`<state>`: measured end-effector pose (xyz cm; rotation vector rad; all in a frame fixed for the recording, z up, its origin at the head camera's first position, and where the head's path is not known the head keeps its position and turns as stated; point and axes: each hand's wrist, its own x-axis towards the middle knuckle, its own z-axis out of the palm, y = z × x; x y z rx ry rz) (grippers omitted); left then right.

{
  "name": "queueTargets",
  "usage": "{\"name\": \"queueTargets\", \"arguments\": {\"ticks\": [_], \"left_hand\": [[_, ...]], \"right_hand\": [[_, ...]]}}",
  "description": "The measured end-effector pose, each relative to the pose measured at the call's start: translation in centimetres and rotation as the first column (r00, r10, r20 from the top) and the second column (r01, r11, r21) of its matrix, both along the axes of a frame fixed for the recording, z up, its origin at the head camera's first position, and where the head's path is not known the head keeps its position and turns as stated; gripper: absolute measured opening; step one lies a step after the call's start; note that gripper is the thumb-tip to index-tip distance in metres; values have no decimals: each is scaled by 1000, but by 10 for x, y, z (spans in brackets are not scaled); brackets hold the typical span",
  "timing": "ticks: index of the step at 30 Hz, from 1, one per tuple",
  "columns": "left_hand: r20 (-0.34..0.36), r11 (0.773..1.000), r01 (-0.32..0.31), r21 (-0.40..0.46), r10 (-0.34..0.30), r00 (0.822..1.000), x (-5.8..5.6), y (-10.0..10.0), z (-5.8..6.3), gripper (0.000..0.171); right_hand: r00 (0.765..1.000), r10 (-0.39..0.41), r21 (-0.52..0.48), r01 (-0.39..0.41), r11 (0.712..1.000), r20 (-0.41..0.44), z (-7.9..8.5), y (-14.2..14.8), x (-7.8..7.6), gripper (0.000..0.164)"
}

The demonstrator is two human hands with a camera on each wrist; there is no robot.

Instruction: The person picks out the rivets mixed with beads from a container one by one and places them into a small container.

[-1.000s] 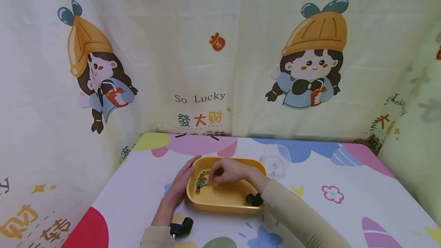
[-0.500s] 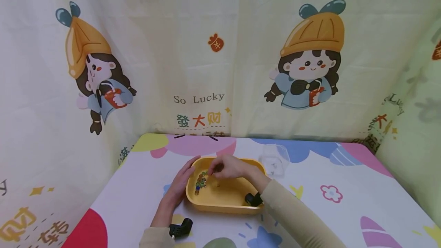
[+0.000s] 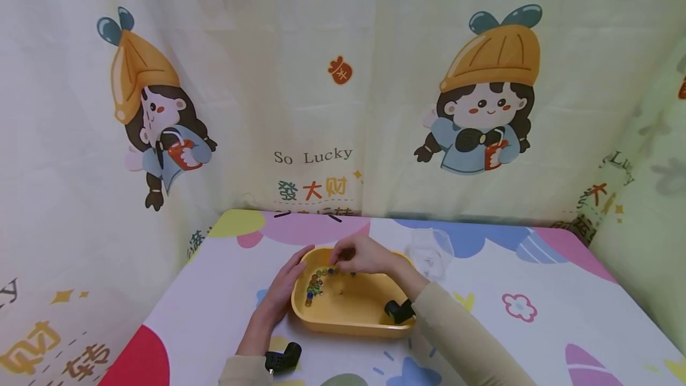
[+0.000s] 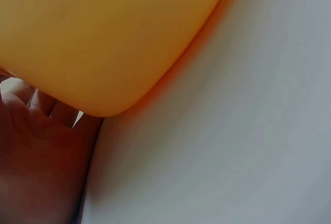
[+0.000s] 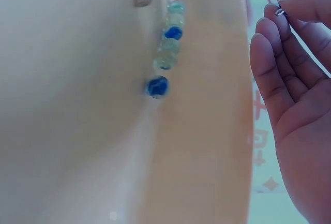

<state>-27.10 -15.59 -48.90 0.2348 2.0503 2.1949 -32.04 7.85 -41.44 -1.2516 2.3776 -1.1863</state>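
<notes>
marbles newly visible, left hand against tray, right hand tight on shiny piece

Blue, green and amber marbles are gleaming in a yellow-orange tray.
1 blue marble is showing paler swirls; the white tablecloth is displaying pink, blue and yellow shapes, the cream curtain is bearing 2 orange-hatted cartoon figures, and the sleeves are showing plain beige.

The head view looks forward and down from well back, the yellow tray low centre. From close by, the left wrist view faces its outer wall, upper left; the right looks inside, sharing upper-centre marbles with the head view.
</notes>
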Motion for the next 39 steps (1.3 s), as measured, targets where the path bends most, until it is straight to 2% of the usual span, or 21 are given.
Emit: {"name": "queueTargets", "arguments": {"ticks": [4,11,18,25,32,39], "left_hand": [[-3,1000,-7,-7,7,1000,1,0,1,49],[-9,1000,-9,-8,9,1000,1,1,1,48],[-18,1000,-10,-2,10,1000,1,1,1,48],[-9,1000,-14,5,14,1000,2,2,0,48],[-4,1000,-12,6,12,1000,3,2,-2,48],[-5,1000,-16,8,16,1000,2,2,1,48]], "right_hand": [[1000,-24,6,24,1000,-6,7,5,1,11],[998,1,-71,-5,997,-59,16,20,2,7],[997,-61,-91,56,994,-51,26,35,8,8],[992,-82,-90,73,993,-93,27,49,8,10],[988,-141,-57,137,989,-66,33,66,13,9],[975,-198,-72,191,979,-100,33,86,12,12]]}}
